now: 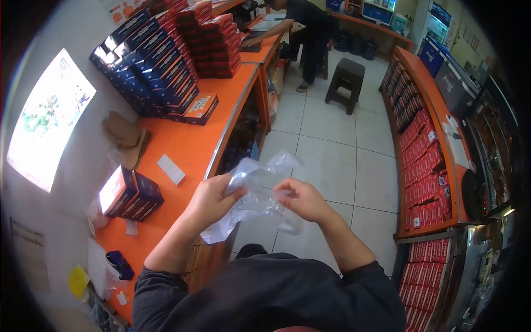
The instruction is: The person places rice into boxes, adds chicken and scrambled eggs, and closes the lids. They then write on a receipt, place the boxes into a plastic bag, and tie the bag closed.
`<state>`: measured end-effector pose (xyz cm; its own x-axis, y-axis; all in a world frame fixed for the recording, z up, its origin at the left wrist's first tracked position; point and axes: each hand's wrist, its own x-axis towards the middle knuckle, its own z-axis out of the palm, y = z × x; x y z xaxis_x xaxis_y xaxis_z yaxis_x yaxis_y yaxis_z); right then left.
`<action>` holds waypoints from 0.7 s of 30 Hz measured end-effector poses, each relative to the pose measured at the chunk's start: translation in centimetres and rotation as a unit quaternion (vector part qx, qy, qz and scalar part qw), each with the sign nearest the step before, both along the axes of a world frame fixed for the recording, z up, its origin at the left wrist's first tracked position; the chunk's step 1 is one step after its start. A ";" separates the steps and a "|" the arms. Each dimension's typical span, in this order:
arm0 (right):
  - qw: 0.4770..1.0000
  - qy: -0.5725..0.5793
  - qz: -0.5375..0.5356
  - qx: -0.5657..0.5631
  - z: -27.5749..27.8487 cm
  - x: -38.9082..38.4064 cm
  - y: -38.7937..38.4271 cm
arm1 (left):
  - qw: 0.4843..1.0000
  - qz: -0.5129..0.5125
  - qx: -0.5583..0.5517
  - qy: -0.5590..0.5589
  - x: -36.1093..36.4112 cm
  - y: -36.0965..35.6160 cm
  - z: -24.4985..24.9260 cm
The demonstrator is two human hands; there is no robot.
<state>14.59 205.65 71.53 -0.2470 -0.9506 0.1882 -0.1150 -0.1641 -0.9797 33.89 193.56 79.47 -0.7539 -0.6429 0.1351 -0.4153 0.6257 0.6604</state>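
A crumpled clear plastic bag (255, 193) hangs in front of my body, over the floor beside the orange counter (191, 149). My left hand (213, 199) grips its left side, thumb pressed over the plastic. On the other side, my right hand (298, 199) has its fingers curled and pinched on the bag's right part. Left of my left hand, dark blue boxes (146, 200) stand on the counter near a white label sheet (171, 169).
Tall stacks of blue boxes (152, 66) and red boxes (213, 47) stand on the counter. Ahead, a person (307, 27) leans over the far counter near a dark stool (345, 83). Shelves of red boxes (423, 166) line the right side.
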 end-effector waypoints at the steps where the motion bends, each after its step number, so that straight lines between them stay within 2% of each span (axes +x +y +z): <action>1: 0.999 -0.005 0.040 0.020 -0.6 -0.8 -0.5 | 1.000 -0.020 -0.012 -0.019 -1.0 -0.4 0.1; 3: 0.991 -0.014 0.121 0.060 -2.0 -2.5 -2.0 | 0.997 -0.003 -0.058 -0.041 -2.6 -2.1 -0.2; 4: 0.987 -0.005 0.108 0.118 -1.9 -3.1 -2.8 | 0.996 0.005 -0.080 -0.050 -3.5 -3.2 -0.6; 6: 0.968 0.013 0.081 0.236 -1.4 -4.4 -4.5 | 0.982 0.045 -0.182 0.025 -5.1 -5.3 -2.1; 7: 0.969 0.007 0.062 0.239 -1.9 -5.2 -5.5 | 0.969 0.064 -0.231 0.066 -5.9 -6.5 -2.8; 9: 0.970 0.004 0.017 0.242 -3.5 -7.0 -7.9 | 0.979 0.107 -0.165 0.050 -6.6 -7.8 -4.2; 10: 0.977 -0.051 0.018 0.208 -4.7 -7.8 -9.3 | 0.982 0.127 -0.131 0.045 -6.9 -8.4 -5.0; 11: 0.979 -0.106 0.020 0.175 -6.0 -8.4 -10.6 | 0.997 0.075 0.003 0.013 -7.2 -9.8 -7.3; 12: 0.976 -0.159 0.022 0.145 -6.3 -9.4 -12.0 | 0.990 0.020 0.139 -0.019 -8.0 -11.3 -9.3; 13: 0.978 -0.031 0.049 0.199 -4.3 -10.3 -12.9 | 0.936 0.007 0.352 0.022 -9.7 -11.6 -9.4; 14: 0.983 -0.029 0.063 0.168 -4.2 -10.4 -13.8 | 0.831 -0.004 0.552 0.059 -11.6 -11.1 -9.6; 15: 0.987 -0.029 0.080 0.135 -4.6 -9.9 -14.7 | 0.832 0.003 0.548 0.090 -13.6 -10.6 -9.7; 16: 0.990 -0.030 0.097 0.096 -4.8 -10.2 -15.5 | 0.806 0.035 0.571 0.151 -15.0 -11.8 -11.3; 18: 0.984 0.087 0.053 0.147 -5.1 -12.8 -16.9 | 0.746 0.102 0.603 0.263 -18.0 -14.5 -15.4; 19: 0.975 0.143 0.029 0.169 -5.2 -14.5 -17.6 | 0.646 0.151 0.655 0.361 -19.4 -15.0 -12.2; 20: 0.976 0.108 -0.076 0.172 -5.2 -17.1 -17.6 | 0.567 -0.045 0.685 0.456 -18.6 -18.0 -14.9; 21: 0.952 -0.133 -0.153 0.229 -3.3 -21.6 -17.2 | 0.579 -0.078 0.698 0.413 -17.8 -19.5 -13.0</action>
